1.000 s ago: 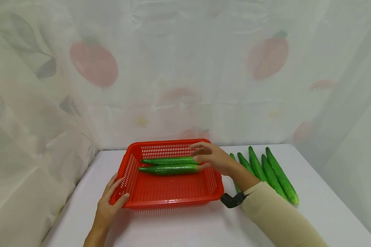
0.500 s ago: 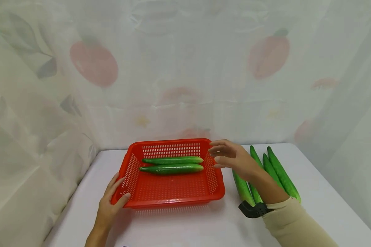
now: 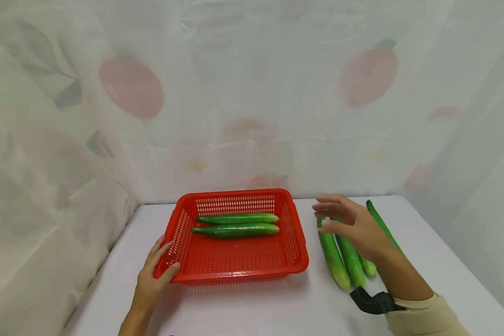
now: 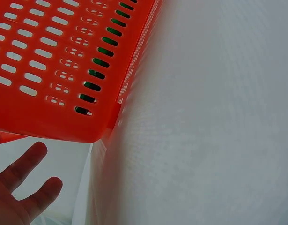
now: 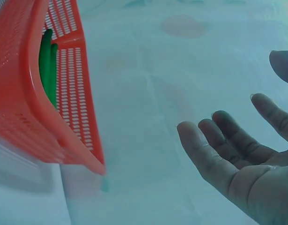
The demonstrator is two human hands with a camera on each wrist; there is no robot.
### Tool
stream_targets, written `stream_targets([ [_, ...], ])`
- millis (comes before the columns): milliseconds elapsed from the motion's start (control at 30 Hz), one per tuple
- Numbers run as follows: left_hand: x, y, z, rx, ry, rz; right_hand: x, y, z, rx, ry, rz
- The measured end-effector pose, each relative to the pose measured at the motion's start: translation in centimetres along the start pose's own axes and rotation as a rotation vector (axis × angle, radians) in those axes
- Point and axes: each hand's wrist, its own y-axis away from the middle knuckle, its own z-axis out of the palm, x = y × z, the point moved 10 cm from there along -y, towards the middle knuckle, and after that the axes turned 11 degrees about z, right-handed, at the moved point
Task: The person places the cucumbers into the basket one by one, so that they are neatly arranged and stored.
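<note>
My left hand (image 3: 149, 280) rests at the front left corner of a red plastic basket (image 3: 235, 275), its thumb and fingers spread along the rim. In the left wrist view, two fingers (image 4: 24, 166) stretch out below the corner of the basket. Two green cucumbers (image 3: 237, 230) lie side by side across the back half inside. To the right, my right hand (image 3: 357, 228) hovers over several loose cucumbers (image 3: 336, 261), fingers loosely bent and nothing in them. That hand and its forearm hide parts of these cucumbers.
A white table (image 3: 252, 308) carries everything. White sheeting with a faint fruit print (image 3: 252, 93) stands behind and on the left and right sides. On the right wrist sits a black strap (image 3: 374, 301).
My right hand has moved right, from above the cucumbers in the basket, past its right rim, to above the loose ones. The left hand stays at the basket corner.
</note>
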Motion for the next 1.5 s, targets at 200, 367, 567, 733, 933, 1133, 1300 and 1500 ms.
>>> stream_targets([
  [200, 0.0, 0.0, 0.0, 0.003, -0.003, 0.001, -0.9, 2.0, -1.4, 0.043, 0.071, -0.035],
  [367, 0.0, 0.0, 0.1, 0.001, 0.013, 0.006, -1.2, 3.3, -2.6, 0.094, 0.125, -0.057],
  [567, 0.4, -0.1, 0.1, 0.008, 0.038, 0.034, -1.2, 5.1, -4.4, 0.142, 0.112, -0.103],
  [733, 0.6, -0.2, 0.1, 0.008, 0.042, 0.052, -1.0, 6.6, -5.8, 0.139, 0.020, -0.148],
  [933, 0.7, -0.1, -0.1, 0.019, 0.055, 0.050, 0.0, 7.9, -7.5, 0.203, 0.023, -0.146],
  [1133, 0.6, -0.1, 0.0, 0.016, 0.060, 0.039, 1.5, 9.1, -9.6, 0.331, 0.045, -0.105],
  [1300, 0.5, 0.0, 0.0, 0.015, 0.036, 0.039, 2.8, 9.7, -11.0, 0.384, -0.035, -0.122],
  [1500, 0.4, 0.0, 0.0, 0.015, 0.029, 0.027, 5.0, 10.2, -12.4, 0.459, -0.051, -0.081],
])
